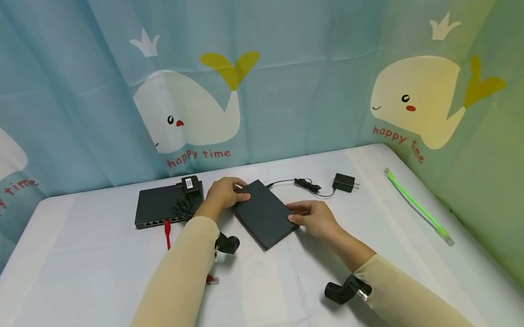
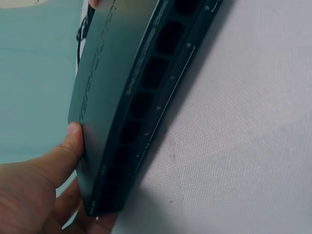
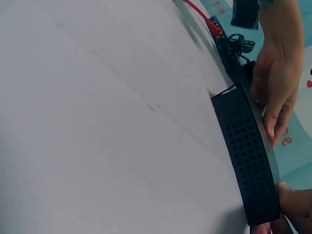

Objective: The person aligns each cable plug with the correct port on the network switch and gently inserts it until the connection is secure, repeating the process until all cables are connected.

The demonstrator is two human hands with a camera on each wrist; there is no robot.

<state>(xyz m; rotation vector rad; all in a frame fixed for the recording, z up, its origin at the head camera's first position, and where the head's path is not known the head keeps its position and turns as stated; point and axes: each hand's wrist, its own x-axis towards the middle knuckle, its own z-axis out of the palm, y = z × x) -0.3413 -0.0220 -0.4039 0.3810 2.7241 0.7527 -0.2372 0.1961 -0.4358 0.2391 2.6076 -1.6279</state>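
Both hands grip a dark network switch [image 1: 265, 215] that sits at an angle over the white table. My left hand [image 1: 224, 194] pinches its far left corner, thumb on top and fingers beneath, as the left wrist view shows. On the opposite side my right hand [image 1: 316, 217] holds the near right edge, thumb above. A row of ports [image 2: 141, 102] runs along one side, seen in the left wrist view. Vent holes [image 3: 247, 153] mark the short side in the right wrist view. A thin black cord [image 1: 282, 181] runs from the switch's far end to a power adapter [image 1: 344, 182].
Back left, a second network switch [image 1: 154, 204] has a red network cable [image 1: 168, 234] plugged in and a black power adapter [image 1: 190, 186] lying on top. A green network cable [image 1: 417, 207] lies near the table's right edge. A patterned curtain [image 1: 312, 91] hangs behind.
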